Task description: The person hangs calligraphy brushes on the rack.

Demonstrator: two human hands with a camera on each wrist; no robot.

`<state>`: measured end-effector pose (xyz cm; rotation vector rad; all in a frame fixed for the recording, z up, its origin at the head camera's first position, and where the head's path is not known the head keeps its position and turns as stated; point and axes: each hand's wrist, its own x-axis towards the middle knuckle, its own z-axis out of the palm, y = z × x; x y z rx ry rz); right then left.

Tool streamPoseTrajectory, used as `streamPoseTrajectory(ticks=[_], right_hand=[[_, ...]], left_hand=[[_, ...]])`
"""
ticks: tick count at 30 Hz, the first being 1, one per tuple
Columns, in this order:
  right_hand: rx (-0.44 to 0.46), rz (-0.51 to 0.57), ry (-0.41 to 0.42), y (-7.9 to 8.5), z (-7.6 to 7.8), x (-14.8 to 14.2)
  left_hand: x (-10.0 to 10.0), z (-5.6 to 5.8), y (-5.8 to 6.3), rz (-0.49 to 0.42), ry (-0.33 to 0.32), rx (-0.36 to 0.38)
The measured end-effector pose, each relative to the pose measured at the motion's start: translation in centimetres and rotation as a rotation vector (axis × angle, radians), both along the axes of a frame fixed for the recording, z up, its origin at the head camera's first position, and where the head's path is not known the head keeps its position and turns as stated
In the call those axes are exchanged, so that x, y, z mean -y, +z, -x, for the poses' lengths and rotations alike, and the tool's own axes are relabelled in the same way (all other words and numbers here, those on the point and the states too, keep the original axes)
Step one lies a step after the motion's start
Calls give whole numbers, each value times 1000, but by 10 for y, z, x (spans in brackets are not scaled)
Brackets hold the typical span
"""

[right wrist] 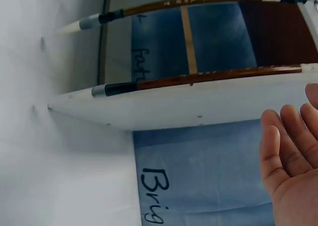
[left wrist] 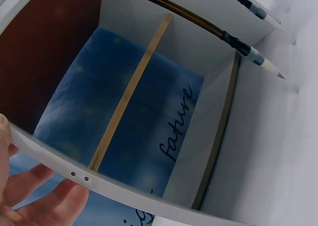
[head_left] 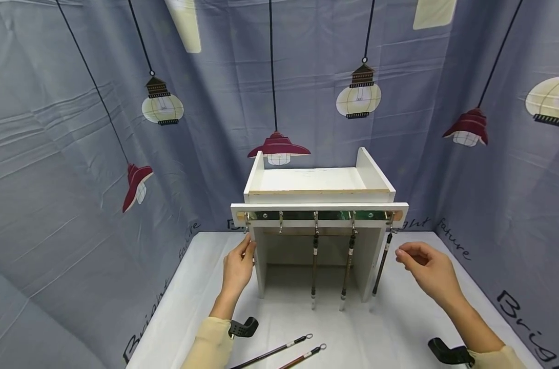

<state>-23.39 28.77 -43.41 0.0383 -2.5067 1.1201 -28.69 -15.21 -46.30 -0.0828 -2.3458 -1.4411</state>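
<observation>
Three calligraphy brushes hang tip down from hooks on the white wooden shelf unit: a middle brush [head_left: 314, 264], another brush [head_left: 348, 266] right of it and an outermost right brush [head_left: 382, 264]. My left hand [head_left: 239, 266] is at the unit's left side, fingertips just below the leftmost hook [head_left: 247, 220]. In the left wrist view its fingers [left wrist: 64, 201] lie along the white side panel [left wrist: 119, 186]; no brush shows in them. My right hand [head_left: 429, 269] is raised right of the outermost brush, apart from it, fingers loosely bent and holding nothing.
Two more brushes lie on the white table near its front: a dark brush [head_left: 274, 351] and a reddish-brown brush [head_left: 304, 357]. A second hook from the left [head_left: 281, 223] carries nothing. An open-fronted tray [head_left: 321, 197] tops the unit. A blue-grey printed curtain [head_left: 214, 128] surrounds the table.
</observation>
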Motion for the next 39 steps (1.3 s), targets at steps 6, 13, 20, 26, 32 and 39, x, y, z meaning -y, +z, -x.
streamPoseTrajectory(ticks=[6, 13, 20, 26, 32, 39], right_hand=[[53, 4, 41, 1, 17, -2], [173, 13, 145, -13, 22, -3], [220, 38, 178, -13, 31, 3], [216, 25, 198, -8, 38, 4], [218, 14, 204, -3, 42, 6], [223, 50, 186, -6, 45, 11]], left_hand=[[-2, 3, 1, -5, -3, -29], [-2, -7, -9, -5, -5, -8], [-2, -5, -8, -7, 18, -9], [-3, -1, -2, 14, 25, -16], [-4, 2, 0, 28, 41, -16], [-5, 0, 0, 18, 40, -10]])
